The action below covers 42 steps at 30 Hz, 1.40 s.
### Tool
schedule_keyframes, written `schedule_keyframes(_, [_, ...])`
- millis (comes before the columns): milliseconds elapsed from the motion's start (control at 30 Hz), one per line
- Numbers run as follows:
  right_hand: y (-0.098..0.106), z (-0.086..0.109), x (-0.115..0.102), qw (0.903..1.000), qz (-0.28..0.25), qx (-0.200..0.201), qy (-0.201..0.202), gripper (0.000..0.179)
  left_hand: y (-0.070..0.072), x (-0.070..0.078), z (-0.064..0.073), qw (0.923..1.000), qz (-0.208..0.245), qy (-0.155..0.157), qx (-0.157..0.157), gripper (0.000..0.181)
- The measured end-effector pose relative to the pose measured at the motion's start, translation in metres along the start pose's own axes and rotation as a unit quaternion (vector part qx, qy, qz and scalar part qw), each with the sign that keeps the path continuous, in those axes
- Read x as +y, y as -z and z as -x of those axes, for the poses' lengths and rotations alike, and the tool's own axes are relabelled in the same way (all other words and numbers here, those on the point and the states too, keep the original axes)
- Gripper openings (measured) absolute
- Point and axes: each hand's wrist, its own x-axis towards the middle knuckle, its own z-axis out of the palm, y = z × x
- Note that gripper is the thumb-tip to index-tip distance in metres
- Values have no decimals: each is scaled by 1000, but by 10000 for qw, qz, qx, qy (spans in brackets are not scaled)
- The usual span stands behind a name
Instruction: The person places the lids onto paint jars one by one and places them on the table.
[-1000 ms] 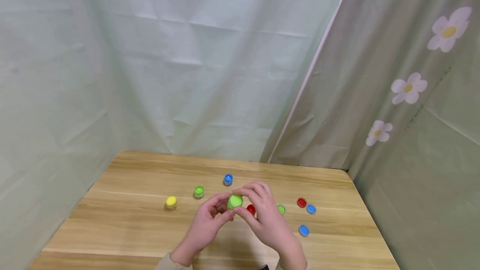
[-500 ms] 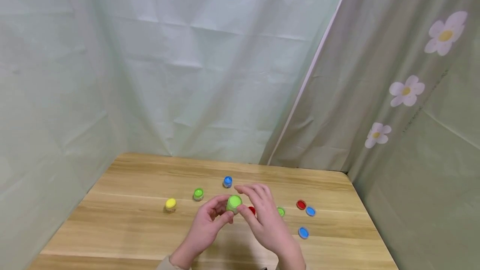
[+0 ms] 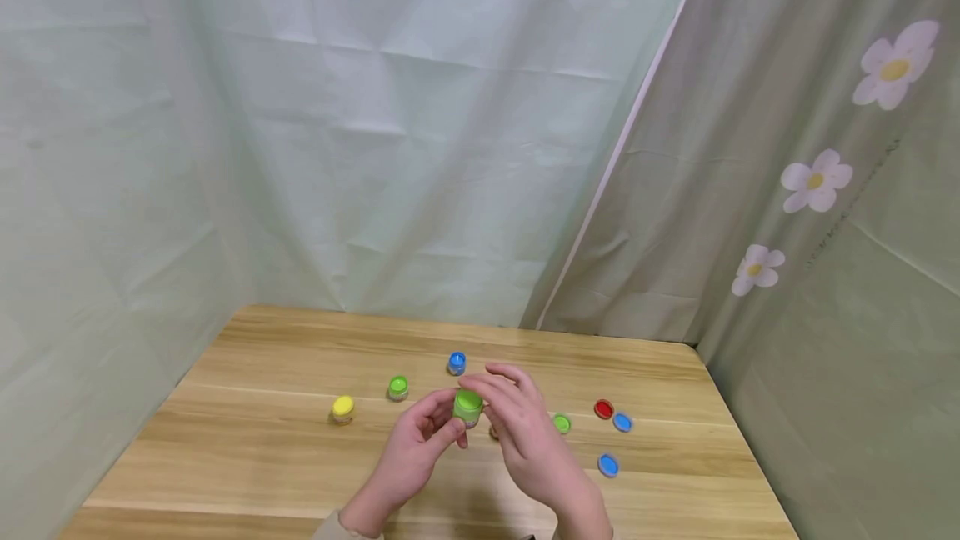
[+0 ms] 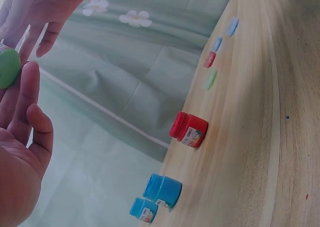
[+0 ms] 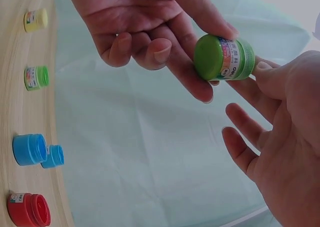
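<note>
My left hand [image 3: 405, 452] grips a small green paint jar [image 3: 467, 413] between thumb and fingers, raised above the table. My right hand [image 3: 532, 440] is at the jar's lid end, and in the right wrist view its thumb [image 5: 267, 77] touches the edge of the ridged green lid [image 5: 247, 59] while fingers pass behind it. The jar lies sideways in that camera's picture, its printed label showing. A red paint jar [image 4: 191, 129] stands on the table beyond my hands, without a lid; in the head view my right hand mostly covers it.
Blue jars [image 5: 29, 149] stand open beyond the hands. Another green jar [image 3: 398, 388] and a yellow-topped jar [image 3: 342, 409] stand to the left. Loose lids lie at right: green [image 3: 562, 423], red [image 3: 603, 409], and two blue ones [image 3: 608, 465]. A curtain [image 3: 450, 148] hangs behind the table [image 3: 247, 440].
My right hand's fingers lifted off the lid, then came back over it with the hand turned. The green jar, held by my left hand, tilted slightly so more of its side shows.
</note>
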Motion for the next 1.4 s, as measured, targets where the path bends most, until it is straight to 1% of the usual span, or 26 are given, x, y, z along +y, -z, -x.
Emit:
schedule_keyframes(167, [0, 1, 0, 10000, 63, 13, 34, 41, 0, 1, 0, 10000, 46, 35, -54, 33])
schedule_keyframes(333, [0, 1, 0, 9999, -65, -12, -134, 37, 0, 1, 1, 10000, -45, 14, -32, 34])
schedule_keyframes(567, [-1, 2, 1, 9999, 138, 76, 4, 36, 0, -3, 1, 9999, -90, -56, -2, 35])
schedule_keyframes(733, [-2, 0, 0, 9999, 133, 78, -23, 39, 2, -3, 1, 9999, -112, -33, 20, 35])
schedule_keyframes(833, [-1, 0, 0, 9998, 97, 33, -172, 40, 2, -3, 1, 9999, -140, 32, 21, 35])
schedule_keyframes(1000, [0, 1, 0, 9987, 10, -77, -497, 36, 0, -2, 0, 9998, -180, 90, 23, 34])
schedule_keyframes(1167, [1, 0, -2, 9977, -43, -103, -670, 34, 0, -2, 0, 9997, -178, 180, 31, 34])
schedule_keyframes(1267, [2, 0, -3, 9969, -94, -114, -774, 35, 0, -1, 0, 9997, -150, 177, 16, 34])
schedule_keyframes(1400, [1, 1, -4, 9967, -140, -63, -793, 41, 0, -1, 1, 9999, -108, 57, -29, 33])
